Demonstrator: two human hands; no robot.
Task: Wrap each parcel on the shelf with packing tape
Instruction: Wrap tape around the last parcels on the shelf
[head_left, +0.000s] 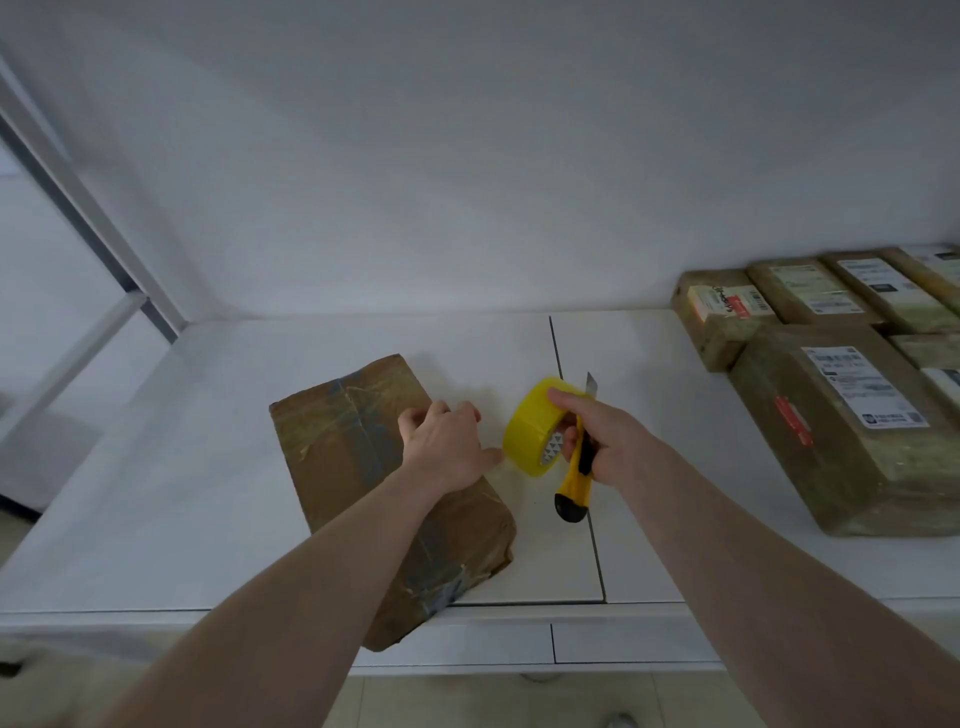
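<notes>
Hidden under the left grip (445, 441) and forearm: the middle of the brown parcel (337, 457), near corner overhanging the shelf (156, 493) edge. Covered by the right grip (602, 441): part of the tape roll (530, 431) and knife (574, 488) handle. Far right of that grip, stacked parcels (841, 415) cropped by the frame edge, labels too blurred to read.

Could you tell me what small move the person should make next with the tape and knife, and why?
Probably bring the knife blade across the stretch between the tape roll and the parcel. The right hand grips roll and knife together with the blade out, and the left hand presses on the parcel right beside the roll, so a cut looks due; the strip itself is too faint to see.
</notes>
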